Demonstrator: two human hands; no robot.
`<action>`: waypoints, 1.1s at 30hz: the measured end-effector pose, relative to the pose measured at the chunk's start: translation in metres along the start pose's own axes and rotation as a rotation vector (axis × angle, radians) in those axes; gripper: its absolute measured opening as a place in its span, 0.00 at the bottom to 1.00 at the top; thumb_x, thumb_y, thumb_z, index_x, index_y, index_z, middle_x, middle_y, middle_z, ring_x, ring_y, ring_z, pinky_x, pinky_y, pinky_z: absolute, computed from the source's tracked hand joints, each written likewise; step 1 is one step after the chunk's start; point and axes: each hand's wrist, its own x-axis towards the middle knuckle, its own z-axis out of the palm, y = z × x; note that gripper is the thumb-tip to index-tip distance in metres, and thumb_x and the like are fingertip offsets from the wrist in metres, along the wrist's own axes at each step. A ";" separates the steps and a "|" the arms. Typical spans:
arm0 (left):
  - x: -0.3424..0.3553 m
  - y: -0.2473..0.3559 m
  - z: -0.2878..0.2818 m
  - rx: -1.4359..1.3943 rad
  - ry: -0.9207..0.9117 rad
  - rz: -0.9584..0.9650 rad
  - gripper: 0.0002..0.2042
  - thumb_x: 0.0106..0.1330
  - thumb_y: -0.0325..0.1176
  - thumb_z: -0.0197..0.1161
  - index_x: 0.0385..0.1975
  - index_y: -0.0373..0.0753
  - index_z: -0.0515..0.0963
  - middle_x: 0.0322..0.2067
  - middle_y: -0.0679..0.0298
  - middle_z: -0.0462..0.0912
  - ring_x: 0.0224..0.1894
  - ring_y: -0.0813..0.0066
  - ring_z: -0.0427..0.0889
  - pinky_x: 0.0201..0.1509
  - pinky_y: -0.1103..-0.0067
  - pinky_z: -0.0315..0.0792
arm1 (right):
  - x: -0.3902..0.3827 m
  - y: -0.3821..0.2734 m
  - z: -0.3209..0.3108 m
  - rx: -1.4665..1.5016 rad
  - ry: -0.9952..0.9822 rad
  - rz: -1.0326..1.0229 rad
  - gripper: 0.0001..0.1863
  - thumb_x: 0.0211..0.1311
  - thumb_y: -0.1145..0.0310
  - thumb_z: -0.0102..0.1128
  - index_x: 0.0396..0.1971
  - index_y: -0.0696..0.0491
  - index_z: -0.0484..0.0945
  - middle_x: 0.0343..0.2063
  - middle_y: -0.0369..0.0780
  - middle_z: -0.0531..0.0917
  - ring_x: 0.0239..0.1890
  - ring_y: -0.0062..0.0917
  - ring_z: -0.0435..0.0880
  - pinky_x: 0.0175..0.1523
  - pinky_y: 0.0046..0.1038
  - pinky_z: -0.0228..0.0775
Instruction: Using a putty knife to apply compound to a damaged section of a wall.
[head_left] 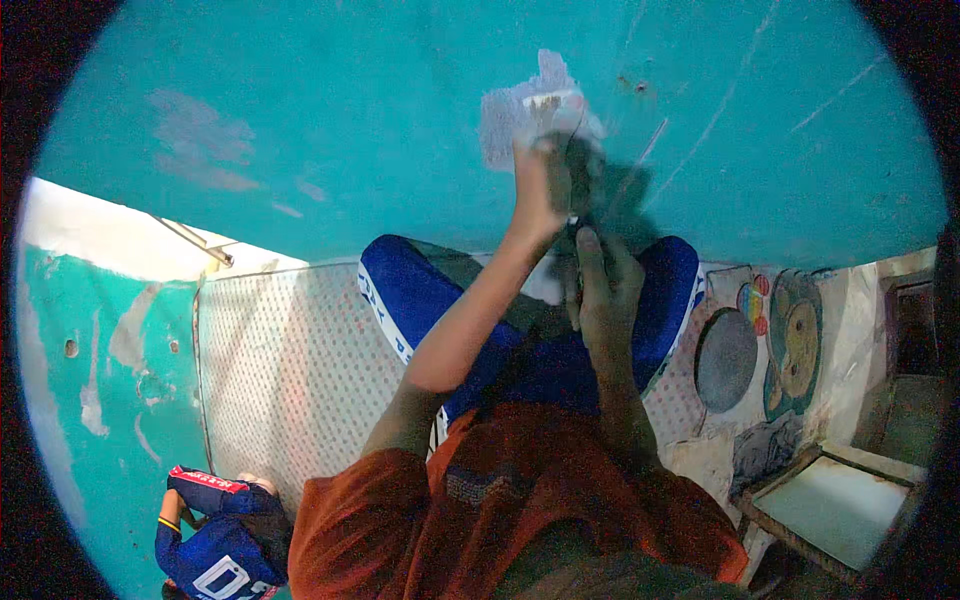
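The left hand (pixel 543 180) was up against the teal wall (pixel 350 110), its fingers bent in shadow. Just beyond its fingertips a pale, straight-edged strip (pixel 545 101) lay across a whitish patch (pixel 499 130) on the paint; whether the hand gripped that strip I couldn't tell. The right hand (pixel 610 280) was lower and nearer the body, its fingers drawn close together beside a small dark piece (pixel 573 223) with a bright spot — too dim to tell whether it was held.

Blue trousers (pixel 415 285) with white side stripes spread, knees apart, on both sides of the hands, and below them came a rust-red shirt (pixel 520 450). Left of the hands stretched a spotted floor covering (pixel 280 350); to their right were a round grey disc (pixel 726 360) and a bear-like figure (pixel 800 345). Farther off — right and behind — stood a framed panel (pixel 832 505). Well to the left and behind, another person (pixel 222 530) (in blue, bent over) was near another teal wall (pixel 110 350).
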 end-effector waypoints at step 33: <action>0.000 0.000 0.000 0.353 0.031 0.131 0.12 0.63 0.41 0.52 0.25 0.40 0.74 0.18 0.68 0.73 0.18 0.81 0.71 0.21 0.83 0.66 | 0.001 0.004 0.000 -0.015 0.051 -0.012 0.14 0.62 0.59 0.51 0.28 0.56 0.74 0.09 0.30 0.68 0.06 0.11 0.59 0.09 0.17 0.46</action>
